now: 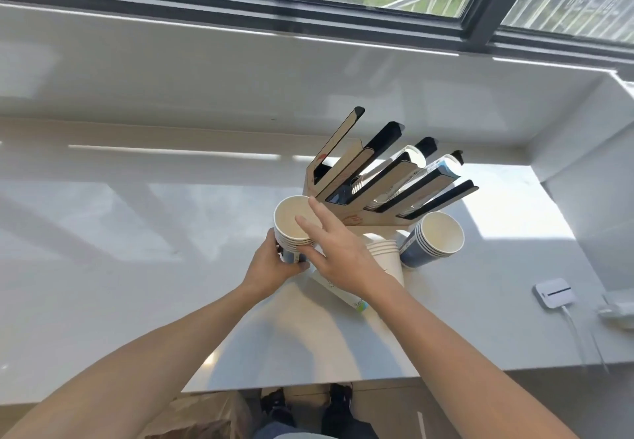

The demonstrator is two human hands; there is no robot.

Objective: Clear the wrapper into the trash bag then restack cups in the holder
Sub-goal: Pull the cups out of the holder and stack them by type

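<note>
A wooden cup holder (346, 177) with several slanted black-edged slots stands mid-counter, with cup stacks lying in its right-hand slots. My left hand (271, 263) grips the side of an upright stack of blue and white paper cups (293, 224) just in front of the holder. My right hand (329, 246) hovers over that stack's rim with fingers spread, holding nothing. Another blue cup stack (432, 244) stands tilted to the right. A white cup stack (387, 256) lies beside my right wrist. A white sleeve of cups (343, 296) lies under my right forearm.
A white countertop (137, 232) runs below a window. A small white device (554, 292) with a cable sits at the right. A brown paper bag (206, 418) stands on the floor below the counter edge, near my shoes.
</note>
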